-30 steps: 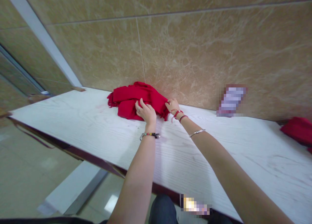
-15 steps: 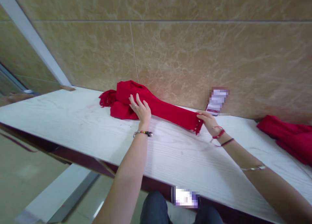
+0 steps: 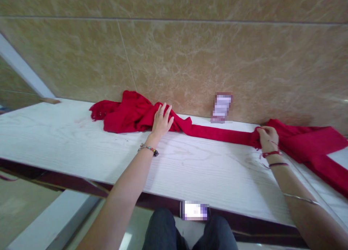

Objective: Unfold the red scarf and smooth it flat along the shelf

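A red fringed scarf (image 3: 127,115) lies along the back of the white table, bunched at its left and drawn into a narrow strip toward the right. My left hand (image 3: 162,122) rests on the bunched cloth with its fingers spread. At the strip's right end, my right hand (image 3: 268,138) pinches the fringed edge between thumb and fingers. Just past that hand lies a second piece of red cloth (image 3: 310,141), folded over itself, reaching the right edge of the view.
The white wood-grain table (image 3: 190,166) runs along a tan marbled tile wall (image 3: 174,61). A blurred-out phone (image 3: 222,107) leans against the wall behind the scarf. Another blurred screen (image 3: 195,210) sits at the table's front edge above my knees.
My right hand has moved right, pulling the scarf's fringed end out into a longer, narrower strip. My left hand stays on the cloth, which is now more crumpled. The view has shifted right.
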`<state>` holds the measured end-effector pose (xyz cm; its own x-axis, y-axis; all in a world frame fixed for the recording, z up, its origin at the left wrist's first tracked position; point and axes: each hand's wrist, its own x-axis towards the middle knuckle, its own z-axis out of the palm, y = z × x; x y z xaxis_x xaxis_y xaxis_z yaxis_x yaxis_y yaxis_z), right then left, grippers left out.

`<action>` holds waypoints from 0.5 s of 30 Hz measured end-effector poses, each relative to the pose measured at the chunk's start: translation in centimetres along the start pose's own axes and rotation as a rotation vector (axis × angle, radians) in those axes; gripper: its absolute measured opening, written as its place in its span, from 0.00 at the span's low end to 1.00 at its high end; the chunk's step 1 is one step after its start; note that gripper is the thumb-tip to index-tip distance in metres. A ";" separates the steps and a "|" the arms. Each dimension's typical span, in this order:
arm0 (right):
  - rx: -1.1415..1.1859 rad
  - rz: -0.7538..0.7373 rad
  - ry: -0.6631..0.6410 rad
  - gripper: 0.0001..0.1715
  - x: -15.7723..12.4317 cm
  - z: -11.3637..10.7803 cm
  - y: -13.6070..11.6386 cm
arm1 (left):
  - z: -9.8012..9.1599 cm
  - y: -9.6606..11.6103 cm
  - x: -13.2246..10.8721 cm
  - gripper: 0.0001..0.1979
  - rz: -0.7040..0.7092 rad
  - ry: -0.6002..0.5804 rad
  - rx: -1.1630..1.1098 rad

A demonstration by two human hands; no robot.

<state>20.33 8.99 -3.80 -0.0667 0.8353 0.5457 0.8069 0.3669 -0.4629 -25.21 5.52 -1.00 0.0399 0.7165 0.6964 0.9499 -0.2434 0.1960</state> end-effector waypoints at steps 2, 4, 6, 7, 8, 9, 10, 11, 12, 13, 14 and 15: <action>-0.045 0.026 0.054 0.38 -0.3 1.9 -2.2 | 0.4 0.3 0.1 0.29 0.016 -0.136 -0.013; -0.066 -0.056 -0.002 0.32 -1.0 3.6 -4.4 | 0.7 0.7 0.2 0.28 -0.002 -0.254 -0.039; -0.186 -0.186 -0.174 0.30 -1.9 4.7 -6.2 | 0.7 1.4 0.2 0.24 -0.017 -0.303 -0.085; -0.243 -0.207 -0.253 0.28 -2.3 5.1 -6.9 | 0.7 2.0 0.2 0.22 -0.019 -0.298 -0.122; -0.295 -0.221 -0.324 0.26 -2.6 5.4 -7.4 | 0.8 2.8 0.1 0.21 -0.011 -0.289 -0.168; -0.330 -0.219 -0.373 0.24 -2.6 5.5 -7.7 | 0.8 3.7 0.0 0.20 0.010 -0.281 -0.221; -0.347 -0.212 -0.399 0.24 -2.5 5.6 -7.9 | 0.7 4.7 -0.2 0.19 0.055 -0.291 -0.275; -0.348 -0.205 -0.396 0.24 -2.1 5.6 -7.9 | 0.7 5.8 -0.3 0.19 0.127 -0.328 -0.319; -0.335 -0.195 -0.366 0.25 -1.5 5.6 -8.0 | 0.7 6.7 -0.5 0.19 0.214 -0.363 -0.343; -0.315 -0.184 -0.318 0.26 -0.8 5.7 -8.0 | 0.5 7.6 -0.6 0.19 0.288 -0.379 -0.330; -0.292 -0.170 -0.260 0.28 0.1 5.7 -8.0 | 0.4 8.2 -0.6 0.20 0.330 -0.362 -0.286; -0.271 -0.156 -0.204 0.29 1.0 5.9 -8.1 | 0.2 8.5 -0.6 0.21 0.349 -0.327 -0.231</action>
<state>10.30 9.23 -3.64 -0.2946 0.8522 0.4324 0.9020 0.3974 -0.1686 -17.11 3.12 0.08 0.4709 0.7246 0.5033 0.7714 -0.6149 0.1636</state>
